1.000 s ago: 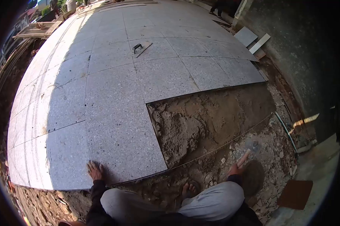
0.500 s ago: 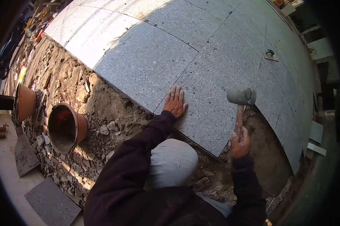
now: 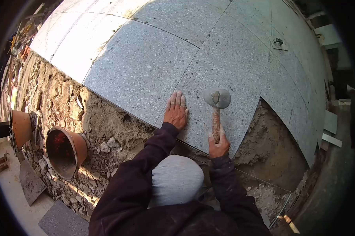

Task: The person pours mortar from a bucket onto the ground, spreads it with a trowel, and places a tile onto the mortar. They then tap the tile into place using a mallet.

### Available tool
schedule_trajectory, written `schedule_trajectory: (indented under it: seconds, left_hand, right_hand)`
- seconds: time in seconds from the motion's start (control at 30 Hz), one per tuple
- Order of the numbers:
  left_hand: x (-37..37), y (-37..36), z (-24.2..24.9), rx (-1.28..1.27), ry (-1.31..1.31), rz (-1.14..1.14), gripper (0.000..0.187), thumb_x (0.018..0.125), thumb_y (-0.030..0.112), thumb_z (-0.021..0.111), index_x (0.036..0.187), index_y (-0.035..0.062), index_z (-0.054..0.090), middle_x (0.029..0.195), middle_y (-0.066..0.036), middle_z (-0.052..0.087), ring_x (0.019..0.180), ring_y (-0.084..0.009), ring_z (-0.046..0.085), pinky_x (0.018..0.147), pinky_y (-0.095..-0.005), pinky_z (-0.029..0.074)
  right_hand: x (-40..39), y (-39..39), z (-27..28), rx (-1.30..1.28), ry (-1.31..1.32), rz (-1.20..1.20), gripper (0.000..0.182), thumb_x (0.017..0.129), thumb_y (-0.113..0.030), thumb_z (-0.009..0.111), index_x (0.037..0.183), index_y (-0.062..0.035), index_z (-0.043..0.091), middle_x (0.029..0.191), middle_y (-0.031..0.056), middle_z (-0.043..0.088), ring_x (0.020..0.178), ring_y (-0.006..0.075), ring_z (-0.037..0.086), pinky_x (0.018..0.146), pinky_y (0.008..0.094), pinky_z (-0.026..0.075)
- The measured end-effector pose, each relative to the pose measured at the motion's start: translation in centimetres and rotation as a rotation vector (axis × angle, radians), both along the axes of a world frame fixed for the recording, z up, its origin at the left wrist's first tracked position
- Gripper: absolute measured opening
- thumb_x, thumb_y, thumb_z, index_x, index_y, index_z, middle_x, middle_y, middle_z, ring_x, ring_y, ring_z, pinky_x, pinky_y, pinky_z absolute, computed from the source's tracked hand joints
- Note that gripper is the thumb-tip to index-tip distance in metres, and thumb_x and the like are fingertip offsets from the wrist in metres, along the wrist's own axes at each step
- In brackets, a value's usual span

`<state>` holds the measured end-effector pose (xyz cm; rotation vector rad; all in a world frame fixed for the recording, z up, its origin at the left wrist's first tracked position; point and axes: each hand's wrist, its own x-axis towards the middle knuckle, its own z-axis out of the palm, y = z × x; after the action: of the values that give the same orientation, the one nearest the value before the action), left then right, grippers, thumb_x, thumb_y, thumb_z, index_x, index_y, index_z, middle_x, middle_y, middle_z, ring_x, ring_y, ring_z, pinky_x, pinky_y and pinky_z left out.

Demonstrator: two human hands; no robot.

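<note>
My left hand (image 3: 176,111) lies flat on the speckled grey tiles, over the joint near their front edge, fingers close together and stretched out. My right hand (image 3: 218,145) is wrapped round the wooden handle of a mallet (image 3: 217,98). The mallet's grey head is over the front tile (image 3: 197,129), to the right of my left hand; whether it touches the tile I cannot tell. Right of this tile, bare sandy mortar (image 3: 272,145) shows in a gap between tiles.
Two orange-brown buckets (image 3: 83,149) (image 3: 22,128) stand on rubble at the left. A loose dark tile (image 3: 63,222) lies at the lower left. A small fitting (image 3: 279,44) sits on the tiles at the upper right. A string crosses the mortar.
My right hand and the mallet have moved left, over the front tile and closer to my left hand. My left hand stays flat on the tiles. The view has shifted slightly.
</note>
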<state>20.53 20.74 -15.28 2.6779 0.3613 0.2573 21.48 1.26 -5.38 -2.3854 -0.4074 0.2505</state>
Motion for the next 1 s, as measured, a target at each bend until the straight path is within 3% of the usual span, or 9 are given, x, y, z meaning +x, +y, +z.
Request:
schedule_trajectory:
  seconds: [0.1, 0.13, 0.33, 0.43, 0.5, 0.6, 0.7, 0.93, 1.0]
  left_hand:
    - [2.0, -0.5, 0.8, 0.002, -0.021, -0.010, 0.056, 0.085, 0.029, 0.042, 0.129, -0.0036, 0.029, 0.139, -0.018, 0.021, 0.131, -0.0343, 0.011, 0.105, -0.0458, 0.009]
    - [2.7, -0.6, 1.3, -0.013, -0.012, 0.001, 0.056, 0.085, 0.029, 0.042, 0.128, -0.0038, 0.030, 0.138, -0.019, 0.021, 0.131, -0.0351, 0.012, 0.105, -0.0475, 0.009]
    - [13.4, -1.6, 0.2, 0.100, -0.047, -0.163, 0.056, 0.086, 0.033, 0.038, 0.131, 0.0011, 0.028, 0.140, -0.014, 0.019, 0.131, -0.0356, 0.009, 0.105, -0.0487, 0.007]
    - [14.2, -1.8, -0.7, 0.084, -0.005, -0.089, 0.056, 0.086, 0.032, 0.036, 0.132, 0.0013, 0.026, 0.141, -0.013, 0.016, 0.131, -0.0352, 0.007, 0.106, -0.0473, 0.005]
    - [14.2, -1.9, -0.4, 0.095, 0.017, -0.103, 0.056, 0.087, 0.032, 0.035, 0.132, 0.0008, 0.026, 0.142, -0.013, 0.015, 0.131, -0.0350, 0.007, 0.106, -0.0472, 0.005]
    - [14.0, -1.8, -0.5, 0.094, 0.046, -0.105, 0.056, 0.087, 0.032, 0.034, 0.132, 0.0004, 0.026, 0.142, -0.013, 0.015, 0.131, -0.0346, 0.008, 0.106, -0.0468, 0.005]
    - [13.9, -1.9, 0.0, 0.134, 0.019, -0.117, 0.056, 0.087, 0.032, 0.034, 0.132, -0.0001, 0.025, 0.142, -0.013, 0.016, 0.131, -0.0342, 0.009, 0.106, -0.0465, 0.005]
    - [14.4, -2.3, 0.2, 0.200, 0.099, -0.147, 0.055, 0.087, 0.031, 0.033, 0.133, 0.0012, 0.024, 0.142, -0.012, 0.015, 0.132, -0.0331, 0.006, 0.106, -0.0462, 0.006]
    - [14.5, -2.3, 0.4, 0.178, 0.162, -0.120, 0.055, 0.088, 0.031, 0.033, 0.134, 0.0020, 0.024, 0.143, -0.011, 0.014, 0.132, -0.0325, 0.005, 0.106, -0.0461, 0.005]
  right_hand:
    - [0.1, -0.5, 3.6, 0.329, -0.223, -0.028, 0.055, 0.083, -0.027, 0.050, 0.122, 0.0094, 0.037, 0.082, 0.0195, 0.060, 0.068, 0.0297, 0.060, 0.062, 0.0356, 0.048]
    - [0.3, -0.7, 4.2, 0.406, -0.248, 0.003, 0.062, 0.085, -0.031, 0.048, 0.126, 0.0091, 0.026, 0.063, 0.0044, 0.046, 0.049, 0.0104, 0.045, 0.045, 0.0245, 0.040]
    - [2.2, 0.2, 6.2, 0.610, -0.179, -0.077, 0.059, 0.087, -0.029, 0.045, 0.127, 0.0084, 0.025, 0.068, 0.0091, 0.049, 0.049, 0.0128, 0.049, 0.045, 0.0250, 0.041]
    - [3.2, -0.7, 0.3, 0.383, 0.004, -0.253, 0.058, 0.085, -0.026, 0.047, 0.129, 0.0054, 0.026, 0.075, 0.0166, 0.057, 0.060, 0.0238, 0.060, 0.054, 0.0322, 0.046]
    - [3.6, -1.5, -4.1, 0.125, -0.187, -0.140, 0.053, 0.084, -0.023, 0.048, 0.129, 0.0004, 0.031, 0.093, 0.0243, 0.057, 0.079, 0.0358, 0.060, 0.065, 0.0371, 0.048]
    - [4.2, -2.0, -3.7, 0.162, -0.014, -0.219, 0.050, 0.083, -0.021, 0.050, 0.127, -0.0006, 0.036, 0.105, 0.0282, 0.052, 0.093, 0.0421, 0.054, 0.073, 0.0395, 0.046]
    - [5.0, -2.3, -1.6, 0.266, 0.117, -0.283, 0.050, 0.084, -0.023, 0.050, 0.125, 0.0017, 0.037, 0.102, 0.0273, 0.054, 0.091, 0.0386, 0.057, 0.072, 0.0391, 0.047]
    - [2.1, -3.3, -0.9, 0.303, -0.230, -0.149, 0.056, 0.085, -0.022, 0.049, 0.131, 0.0025, 0.027, 0.108, 0.0292, 0.051, 0.093, 0.0413, 0.055, 0.073, 0.0399, 0.047]
    - [1.9, -3.6, -3.9, 0.181, 0.137, -0.229, 0.056, 0.085, -0.024, 0.050, 0.132, -0.0035, 0.028, 0.099, 0.0286, 0.055, 0.085, 0.0366, 0.059, 0.066, 0.0363, 0.047]
